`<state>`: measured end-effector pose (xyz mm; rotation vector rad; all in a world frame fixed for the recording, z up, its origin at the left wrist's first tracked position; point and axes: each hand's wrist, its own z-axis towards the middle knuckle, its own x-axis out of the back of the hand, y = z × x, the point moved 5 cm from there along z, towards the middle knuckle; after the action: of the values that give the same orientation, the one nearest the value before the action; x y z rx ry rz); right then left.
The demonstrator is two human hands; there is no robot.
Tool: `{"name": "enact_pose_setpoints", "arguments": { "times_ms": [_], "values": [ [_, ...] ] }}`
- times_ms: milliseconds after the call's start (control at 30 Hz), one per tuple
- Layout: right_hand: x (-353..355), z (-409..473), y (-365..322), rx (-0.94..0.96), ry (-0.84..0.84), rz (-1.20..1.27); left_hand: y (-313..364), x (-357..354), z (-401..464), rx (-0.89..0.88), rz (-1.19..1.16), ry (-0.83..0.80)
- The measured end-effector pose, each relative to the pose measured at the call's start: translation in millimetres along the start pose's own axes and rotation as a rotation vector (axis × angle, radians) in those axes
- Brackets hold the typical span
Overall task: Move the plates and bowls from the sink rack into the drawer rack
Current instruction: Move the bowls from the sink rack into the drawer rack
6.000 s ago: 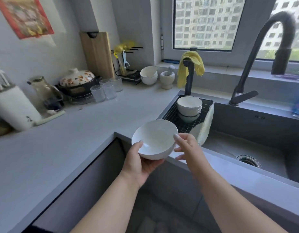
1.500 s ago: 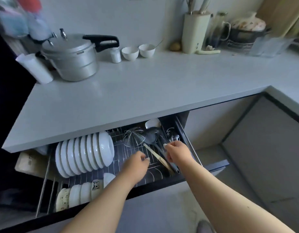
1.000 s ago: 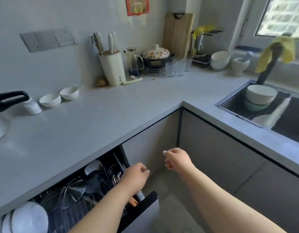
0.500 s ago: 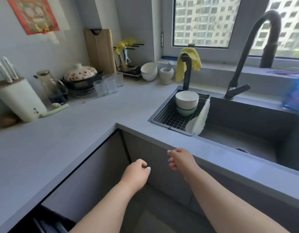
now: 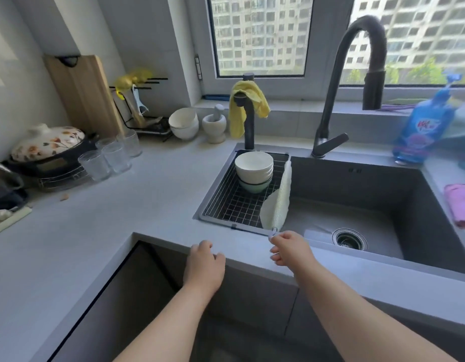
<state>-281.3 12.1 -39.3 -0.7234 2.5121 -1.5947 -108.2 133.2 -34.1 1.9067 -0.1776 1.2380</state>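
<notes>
Across the lower and left part of the view a grey worktop (image 5: 100, 231) is seen, wrapping round a corner. At 3 o'clock from the corner a dark sink (image 5: 356, 205) is set into it, with a black curved tap (image 5: 356, 61) at its 12 o'clock edge. The sink rack (image 5: 234, 210), a black wire grid, is laid over the left part of the sink. At the rack's 12 o'clock end a stack of bowls (image 5: 254, 169) is found: white ones on top, a pale green one at the bottom. A pale mesh cloth (image 5: 278, 205) is draped over the rack's right edge.

The left hand (image 5: 205, 265) is held at the worktop's front edge, at 6 o'clock from the rack, its fingers (image 5: 215, 253) loosely curled with nothing in them. The right hand (image 5: 291, 249) is held just beside the rack's near right corner, its fingers (image 5: 274, 237) loosely bent and empty, the tips close to the lower end of the cloth; whether it is touched cannot be told. The bowls lie well apart from both hands, at 12 o'clock from the left hand and 11 o'clock from the right.

A yellow rag (image 5: 248, 105) is hung on a short black spout behind the rack, and a blue bottle (image 5: 422, 126) stands at 2 o'clock.
</notes>
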Motion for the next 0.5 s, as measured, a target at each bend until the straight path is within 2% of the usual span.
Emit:
{"name": "enact_pose_setpoints", "arguments": {
  "times_ms": [100,233,400,500],
  "values": [
    [3.7,27.5,-15.4,0.014,0.076,-0.024,9.8,-2.3,38.4,-0.053,0.098,0.013],
    [-3.3,66.0,-35.6,0.016,0.138,0.009,12.1,-8.3,82.0,-0.074,0.291,-0.068],
    [-11.6,112.0,-61.9,0.051,0.191,-0.140,8.3,-22.3,133.8,-0.088,0.381,-0.135],
    [-17.3,135.3,-74.3,0.048,0.209,-0.195,8.3,-30.0,154.3,-0.134,0.487,-0.113]
  ]
}}
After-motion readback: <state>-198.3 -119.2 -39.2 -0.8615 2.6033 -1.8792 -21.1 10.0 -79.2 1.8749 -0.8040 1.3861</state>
